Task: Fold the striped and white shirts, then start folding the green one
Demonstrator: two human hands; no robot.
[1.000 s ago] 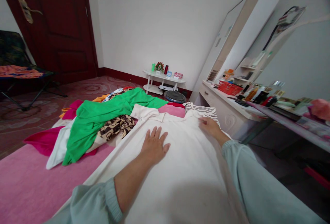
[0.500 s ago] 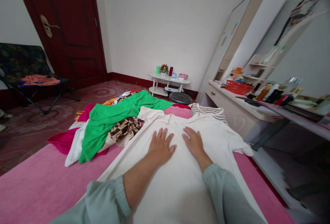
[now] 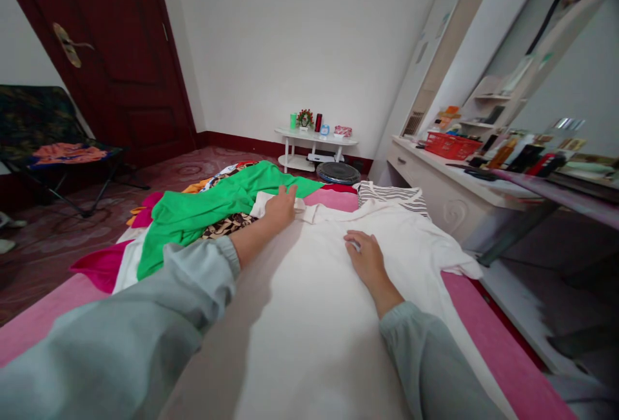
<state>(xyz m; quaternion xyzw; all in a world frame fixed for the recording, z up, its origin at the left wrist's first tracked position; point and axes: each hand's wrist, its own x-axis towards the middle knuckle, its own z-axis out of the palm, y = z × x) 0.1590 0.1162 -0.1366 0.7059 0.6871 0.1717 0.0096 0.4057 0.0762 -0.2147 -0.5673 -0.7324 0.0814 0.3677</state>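
A white short-sleeved shirt (image 3: 319,291) lies spread flat on the pink bed cover (image 3: 488,355) in front of me. My left hand (image 3: 281,206) reaches far forward to the shirt's left sleeve at its shoulder, fingers curled on the fabric. My right hand (image 3: 366,256) rests palm down on the shirt's chest, fingers apart. Both arms wear pale blue-grey sleeves.
A pile of clothes lies left of the shirt: a green garment (image 3: 207,207), a brown patterned one (image 3: 225,226), magenta cloth (image 3: 99,265). A striped top (image 3: 391,194) lies beyond. A white dresser (image 3: 445,194) with bottles stands right, a folding chair (image 3: 53,149) and dark door left.
My left hand has moved from the shirt's chest forward and left to the left sleeve. My right hand has stayed on the chest, shifting slightly.
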